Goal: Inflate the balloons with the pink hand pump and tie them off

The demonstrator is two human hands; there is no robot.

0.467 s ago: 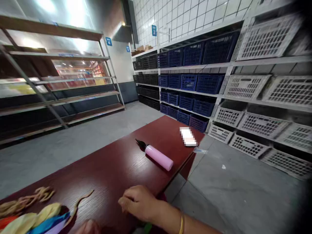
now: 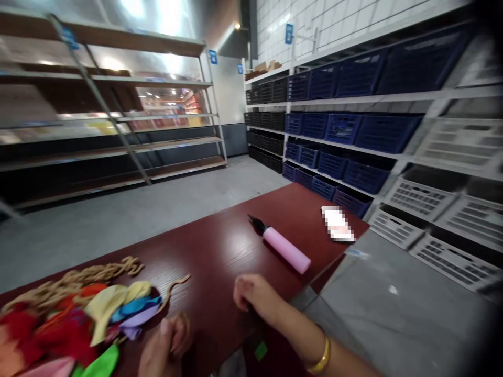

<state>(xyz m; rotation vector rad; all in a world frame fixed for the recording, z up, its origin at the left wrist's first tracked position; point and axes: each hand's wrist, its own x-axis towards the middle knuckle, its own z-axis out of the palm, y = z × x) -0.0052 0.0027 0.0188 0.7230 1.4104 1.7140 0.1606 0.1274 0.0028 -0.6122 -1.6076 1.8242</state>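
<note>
My left hand (image 2: 167, 340) is at the near edge of the dark red table (image 2: 212, 256), its fingers curled in and slightly blurred. Nothing shows in it. Right beside it lies a pile of uninflated balloons (image 2: 104, 309) in red, yellow, blue, purple, pink and green. Behind them stretch tan, rope-like twisted strands (image 2: 90, 275), and one thin tan strand (image 2: 175, 288) trails off alone. My right hand (image 2: 257, 298), loosely closed with nothing visible in it, rests by the table edge. Beyond it is a pink balloon pump (image 2: 286, 250) with a black nozzle, untouched.
A phone-like flat object (image 2: 337, 224), its face pixelated, lies at the table's far right corner. Shelves with blue crates (image 2: 346, 128) and white crates (image 2: 422, 196) line the right side. A metal rack (image 2: 157, 141) stands across the grey floor (image 2: 184, 193).
The view has swung left, so the balloons and tan strands show more fully and the left hand comes further into view. Both hands stay closed; the pump lies still on the table.
</note>
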